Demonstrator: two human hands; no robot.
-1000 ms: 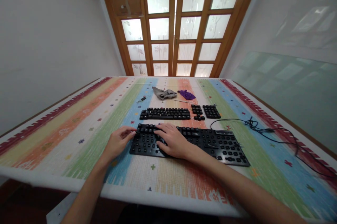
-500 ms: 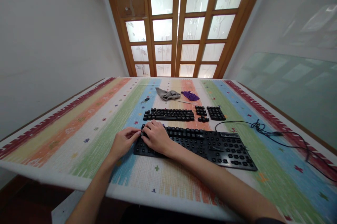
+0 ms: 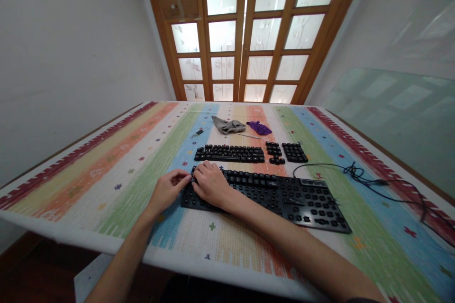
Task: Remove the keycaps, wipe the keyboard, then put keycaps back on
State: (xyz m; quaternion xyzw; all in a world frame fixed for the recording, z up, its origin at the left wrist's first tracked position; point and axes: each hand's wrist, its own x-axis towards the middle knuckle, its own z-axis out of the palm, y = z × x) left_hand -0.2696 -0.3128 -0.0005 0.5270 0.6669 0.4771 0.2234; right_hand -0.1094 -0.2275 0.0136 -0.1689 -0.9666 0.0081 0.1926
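Observation:
A black keyboard point(image 3: 263, 194) lies on the table in front of me. Caps sit along its back rows, while the nearer part and right end show bare key stems. At its left back corner, my left hand point(image 3: 170, 188) has thumb and index finger drawn together at the edge. Curled fingers of my right hand point(image 3: 211, 184) rest over the keyboard's left end, beside the left fingertips. What either hand pinches is too small or hidden. Behind the keyboard, loose black keycaps point(image 3: 229, 154) are laid out in rows, with a smaller keycap group point(image 3: 294, 152) to their right.
A grey cloth point(image 3: 229, 126) and a purple cloth point(image 3: 259, 128) lie farther back, near a thin rod point(image 3: 249, 136). To their left is a small black-handled tool point(image 3: 196, 133). The keyboard's black cable point(image 3: 366, 180) runs off right across the striped tablecloth point(image 3: 138, 189).
The view has tilted and shifted slightly. My left hand's fingers have shifted a little at the keyboard corner; my right hand stays in place over the keyboard.

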